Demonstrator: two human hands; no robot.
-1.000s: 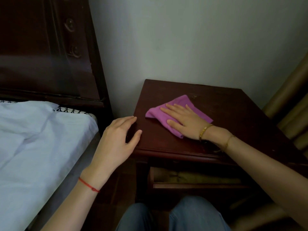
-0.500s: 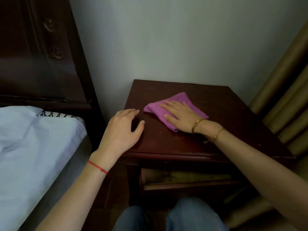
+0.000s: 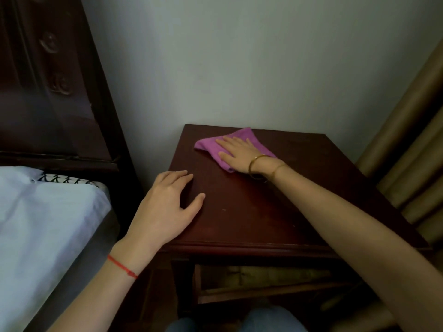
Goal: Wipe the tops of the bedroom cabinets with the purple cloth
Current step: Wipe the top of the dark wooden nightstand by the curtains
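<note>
I am pressing flat right fingers [image 3: 236, 143] on the soft, light cloth [image 3: 211, 146], likely bunching; left hand [image 3: 165, 209] is resting relaxed on the cabinet [image 3: 251, 212].

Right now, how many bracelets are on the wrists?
3: two gold bangles on the right wrist beside the purple cloth, one red string on the left wrist.

Purple cloth [image 3: 211, 144]: middle hidden under right hand [image 3: 239, 152]; only edges show. Headboard [image 3: 48, 80]: cut off at top and left edges. Bed sheet [image 3: 43, 224]: cut off at left edge. Contents of cabinet [image 3: 263, 212] lower shelf: too dark to identify.
</note>
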